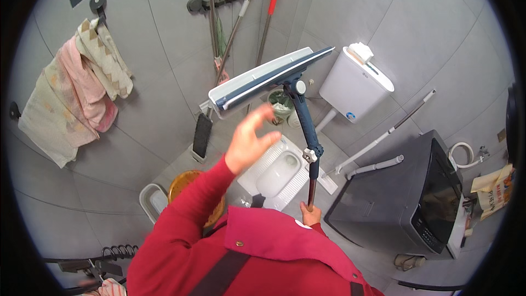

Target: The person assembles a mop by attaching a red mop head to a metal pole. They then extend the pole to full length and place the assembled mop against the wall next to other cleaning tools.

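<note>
My right hand (310, 216) is closed around the brown lower pole of a window squeegee (304, 115), which stands nearly upright in front of me. The tool has a dark blue jointed handle with white knobs. Its wide blue-and-white head (257, 84) is tilted, the right end higher. My left hand (249, 141) is raised just below the head, fingers apart and a little blurred, holding nothing. A gap seems to lie between its fingertips and the head.
Behind are a squat toilet (278, 174), a white cistern (356, 85) and a waste bin (280, 101). A dark washing machine (402, 197) stands at right, a brown basin (183, 182) at left. Towels (76, 87) and long-handled tools (235, 30) hang on the walls.
</note>
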Motion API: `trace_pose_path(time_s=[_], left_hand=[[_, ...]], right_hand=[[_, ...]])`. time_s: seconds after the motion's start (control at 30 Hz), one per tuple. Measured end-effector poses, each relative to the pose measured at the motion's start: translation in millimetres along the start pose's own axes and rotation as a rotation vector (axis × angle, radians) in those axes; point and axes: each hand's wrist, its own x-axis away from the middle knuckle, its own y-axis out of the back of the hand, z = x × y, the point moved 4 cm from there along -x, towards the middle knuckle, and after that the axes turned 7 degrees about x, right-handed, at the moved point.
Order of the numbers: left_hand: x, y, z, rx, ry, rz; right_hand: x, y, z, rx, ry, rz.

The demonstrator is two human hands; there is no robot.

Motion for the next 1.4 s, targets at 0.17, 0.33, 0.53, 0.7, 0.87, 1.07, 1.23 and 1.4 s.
trace_pose_path(time_s=[0.17, 0.33, 0.53, 0.7, 0.87, 1.07, 1.23, 1.4], left_hand=[[8, 5, -89, -0.531, -0.749, -0.197], [-48, 40, -87, -0.892, -0.519, -0.265], [-63, 64, -43, -0.918, -0.18, -0.122], [-63, 67, -33, -0.78, -0.142, -0.119], [-62, 65, -33, -0.666, -0.133, -0.087], [-55, 52, -39, -0.72, -0.277, -0.076], [-53, 48, -35, -0.814, -0.352, -0.172], [-50, 46, -26, -0.856, -0.345, -0.19]], right_hand=[[-2, 3, 11, -0.001, 0.093, -0.049], [1, 3, 10, 0.11, 0.196, -0.095], [2, 2, -15, 0.159, 0.302, -0.17], [8, 13, -8, 0.163, 0.347, -0.199], [10, 18, -11, 0.192, 0.369, -0.213], [13, 17, -6, 0.207, 0.264, -0.114], [9, 7, -12, 0.24, 0.199, -0.081], [15, 7, -16, 0.234, 0.091, -0.012]])
